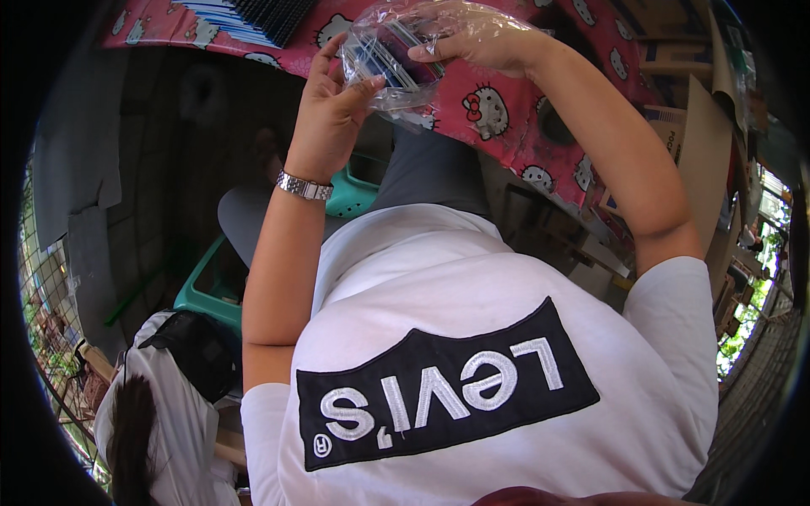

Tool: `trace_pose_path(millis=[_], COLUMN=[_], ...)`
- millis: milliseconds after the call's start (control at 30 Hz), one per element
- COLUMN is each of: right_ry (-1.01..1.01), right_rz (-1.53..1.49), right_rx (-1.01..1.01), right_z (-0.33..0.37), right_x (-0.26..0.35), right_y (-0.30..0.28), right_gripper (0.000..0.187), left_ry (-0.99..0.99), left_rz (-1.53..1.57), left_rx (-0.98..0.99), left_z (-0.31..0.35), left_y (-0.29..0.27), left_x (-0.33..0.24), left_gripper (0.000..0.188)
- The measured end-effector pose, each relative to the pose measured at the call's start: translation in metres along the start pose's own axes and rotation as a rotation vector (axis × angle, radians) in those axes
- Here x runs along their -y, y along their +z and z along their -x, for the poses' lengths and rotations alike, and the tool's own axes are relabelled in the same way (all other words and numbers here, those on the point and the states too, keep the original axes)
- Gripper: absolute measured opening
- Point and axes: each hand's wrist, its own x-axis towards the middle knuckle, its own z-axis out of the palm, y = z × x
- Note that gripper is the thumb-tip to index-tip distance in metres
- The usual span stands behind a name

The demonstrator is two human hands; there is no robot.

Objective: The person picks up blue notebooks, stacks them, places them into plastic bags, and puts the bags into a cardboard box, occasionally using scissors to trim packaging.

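A clear plastic bag is held up over the near edge of the table, with a stack of thin, flat, dark blue and purple pieces inside it. My left hand, wearing a metal watch on its wrist, grips the bag and stack from the left, thumb across the lower side. From the right, my right hand pinches the other end of the stack, its thumb lying on top. Crinkled plastic partly covers its fingers. What the flat pieces are cannot be made out through the glare.
A pink patterned cloth covers the table. Piles of thin blue-and-white and black items lie at its far left. Cardboard boxes stand at the right. Under me is a green plastic stool, with a black bag beside it.
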Motion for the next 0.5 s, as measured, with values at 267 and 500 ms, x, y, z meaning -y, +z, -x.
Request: trace_pose_path(millis=[267, 500], right_ry=[0.093, 0.129], right_rz=[-0.274, -0.136], right_rx=[-0.002, -0.075], right_z=[0.005, 0.007], right_x=[0.003, 0.023], right_y=[0.007, 0.021], right_gripper=[0.051, 0.050], left_ry=[-0.026, -0.042], left_rz=[-0.007, 0.009], left_rx=[-0.016, -0.073], left_z=[0.000, 0.007], left_y=[-0.001, -0.007], left_x=[-0.001, 0.000], left_gripper=[0.075, 0.074])
